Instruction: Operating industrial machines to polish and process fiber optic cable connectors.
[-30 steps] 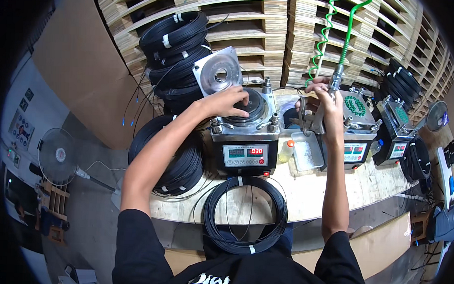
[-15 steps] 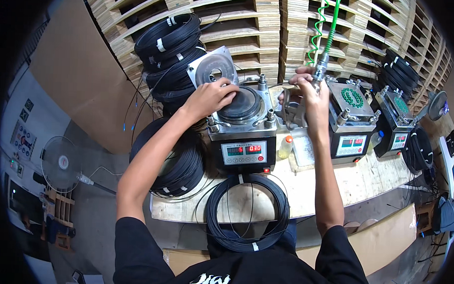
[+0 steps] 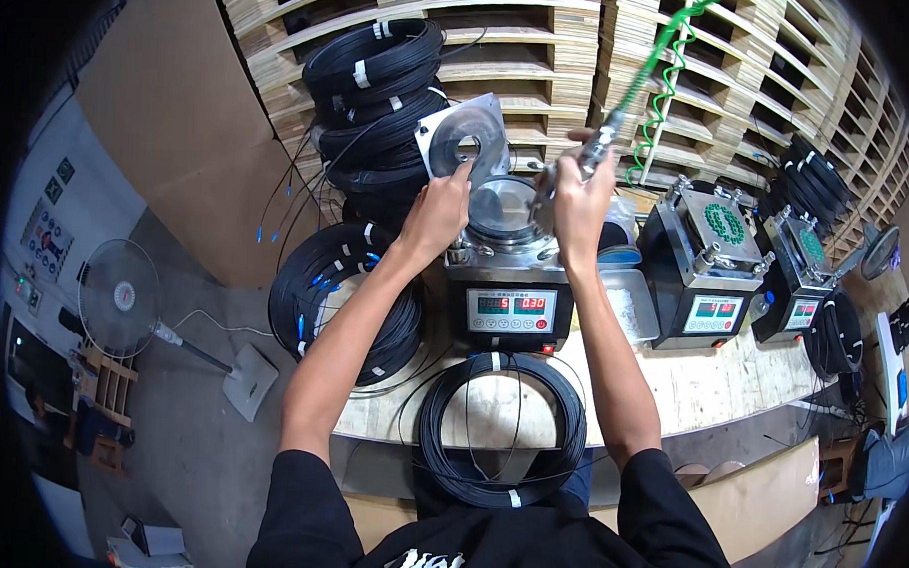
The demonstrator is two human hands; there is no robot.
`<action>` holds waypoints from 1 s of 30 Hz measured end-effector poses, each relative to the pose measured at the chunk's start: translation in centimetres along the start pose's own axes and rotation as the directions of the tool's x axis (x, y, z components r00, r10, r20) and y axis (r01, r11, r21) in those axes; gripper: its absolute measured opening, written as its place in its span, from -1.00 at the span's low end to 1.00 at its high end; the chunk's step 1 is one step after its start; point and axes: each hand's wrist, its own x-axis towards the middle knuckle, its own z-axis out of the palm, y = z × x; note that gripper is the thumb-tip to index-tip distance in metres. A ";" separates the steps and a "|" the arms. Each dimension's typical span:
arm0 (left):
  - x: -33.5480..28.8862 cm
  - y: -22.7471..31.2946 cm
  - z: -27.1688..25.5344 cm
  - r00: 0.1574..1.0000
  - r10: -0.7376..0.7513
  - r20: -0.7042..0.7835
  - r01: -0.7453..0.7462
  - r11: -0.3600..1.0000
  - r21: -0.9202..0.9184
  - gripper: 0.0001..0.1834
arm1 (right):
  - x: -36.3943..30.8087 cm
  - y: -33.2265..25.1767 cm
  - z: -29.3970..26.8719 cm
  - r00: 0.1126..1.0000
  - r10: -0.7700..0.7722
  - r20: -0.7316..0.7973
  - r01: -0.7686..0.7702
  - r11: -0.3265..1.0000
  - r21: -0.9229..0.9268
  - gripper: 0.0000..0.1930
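My left hand point(image 3: 435, 215) grips the raised round lid point(image 3: 466, 144) of the grey machine point(image 3: 504, 286) on the table point(image 3: 711, 383), my right hand point(image 3: 580, 203) clasps a metal air nozzle point(image 3: 597, 149) just above that machine, and a black cable coil point(image 3: 500, 426) lies before it.

Stacked wooden pallets point(image 3: 742, 84) fill the whole back wall, with a pile of black cable coils point(image 3: 376, 91) leaning against them on the left. Another black coil point(image 3: 499, 431) hangs over the front edge of the wooden workbench point(image 3: 711, 388). Down on the floor at left is a pedestal fan point(image 3: 124, 297). Two more digital-display machines point(image 3: 711, 258) sit to the right.
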 end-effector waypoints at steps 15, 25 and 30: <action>0.6 0.4 -1.0 0.998 0.041 0.054 -0.034 0.992 -0.118 -0.66 | 1.3 0.1 -4.4 0.997 0.077 0.021 -0.078 0.995 0.061 -0.85; 3.0 -0.8 -0.2 0.776 0.313 0.548 -0.320 0.943 -0.086 -0.56 | 0.5 -3.7 -10.0 0.979 0.202 0.024 -0.203 0.969 0.144 -0.75; 3.3 -0.7 0.4 0.762 0.258 0.594 -0.258 0.962 -0.088 -0.54 | 0.1 -3.9 -11.5 0.976 0.211 0.062 -0.215 0.974 0.077 -0.73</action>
